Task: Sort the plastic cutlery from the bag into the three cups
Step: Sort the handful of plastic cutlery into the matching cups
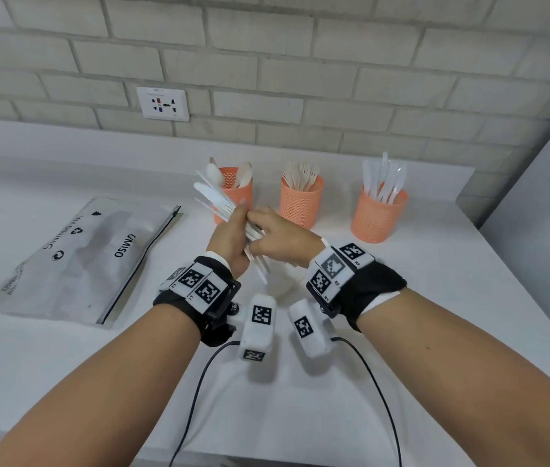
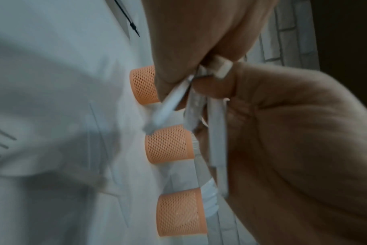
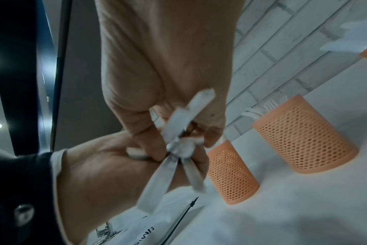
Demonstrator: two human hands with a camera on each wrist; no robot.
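My left hand (image 1: pixel 234 224) grips a fanned bundle of white plastic cutlery (image 1: pixel 213 197) by the handles, just in front of the left cup. My right hand (image 1: pixel 261 220) pinches handles in the same bundle (image 3: pixel 157 182), its fingers against the left hand's. Which pieces it pinches is hidden. Three orange mesh cups stand in a row at the back: the left cup (image 1: pixel 238 193) holds spoons, the middle cup (image 1: pixel 301 205) forks, the right cup (image 1: pixel 378 217) knives. The grey zip bag (image 1: pixel 81 257) lies flat on the left. In the left wrist view the handles (image 2: pixel 217 132) cross my left palm (image 2: pixel 293 149).
The white counter (image 1: pixel 401 298) ends at a brick wall with a socket (image 1: pixel 163 103) behind the cups. A grey panel (image 1: pixel 536 197) stands at the right. Two cables (image 1: pixel 199 382) hang from my wrist cameras over the near edge.
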